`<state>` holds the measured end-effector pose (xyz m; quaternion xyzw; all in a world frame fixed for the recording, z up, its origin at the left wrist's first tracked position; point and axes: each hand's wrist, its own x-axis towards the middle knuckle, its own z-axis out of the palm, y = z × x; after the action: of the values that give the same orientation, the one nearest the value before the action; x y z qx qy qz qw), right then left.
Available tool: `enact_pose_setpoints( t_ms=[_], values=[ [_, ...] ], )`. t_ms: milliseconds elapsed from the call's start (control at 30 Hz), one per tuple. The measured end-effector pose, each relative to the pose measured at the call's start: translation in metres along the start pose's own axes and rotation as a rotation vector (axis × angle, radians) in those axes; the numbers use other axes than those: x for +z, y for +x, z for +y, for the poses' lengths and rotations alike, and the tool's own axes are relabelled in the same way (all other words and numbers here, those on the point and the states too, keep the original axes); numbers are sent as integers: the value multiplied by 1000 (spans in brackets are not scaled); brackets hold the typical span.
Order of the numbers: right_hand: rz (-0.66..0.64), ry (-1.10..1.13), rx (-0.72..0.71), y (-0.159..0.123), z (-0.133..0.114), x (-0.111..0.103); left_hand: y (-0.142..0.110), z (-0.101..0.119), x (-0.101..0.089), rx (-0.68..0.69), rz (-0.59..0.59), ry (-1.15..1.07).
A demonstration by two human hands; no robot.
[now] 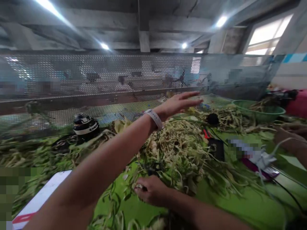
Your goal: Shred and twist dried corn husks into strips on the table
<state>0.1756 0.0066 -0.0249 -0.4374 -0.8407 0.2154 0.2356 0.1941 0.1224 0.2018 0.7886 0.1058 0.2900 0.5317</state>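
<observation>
My left hand [179, 103] reaches forward above the table with its fingers stretched out flat and nothing in it. A white band [154, 118] sits on its wrist. Under it lies a big heap of pale green and yellow plant strips [182, 150]. My right hand [150, 190] rests on the green table cover [216, 198] at the heap's near edge. Its fingers are curled closed, with a small pale bit at the fingertips that I cannot make out.
A perforated metal screen [107, 80] runs across the back of the table. A black round device [85, 126] stands at the left, a green basin [261, 110] at the far right. A black flat device [217, 148], a red tool [206, 134], cables and another person's hand [287, 139] are on the right. A white flat object [40, 198] lies lower left.
</observation>
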Motion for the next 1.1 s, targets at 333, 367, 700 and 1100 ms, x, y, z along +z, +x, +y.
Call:
enact_pose_setpoints(
  t_ms=[333,367,700,1100],
  values=[
    [-58,15,19,3,-2,-1,-121,-75,-4,-304,-215,316],
    [-57,30,24,3,-2,0,-133,-80,-9,-331,-162,353],
    [128,385,67,5,1,0,-211,-99,-17,-418,287,589],
    [255,1090,444,10,4,-18,-262,-110,34,-427,702,178]
  ],
)
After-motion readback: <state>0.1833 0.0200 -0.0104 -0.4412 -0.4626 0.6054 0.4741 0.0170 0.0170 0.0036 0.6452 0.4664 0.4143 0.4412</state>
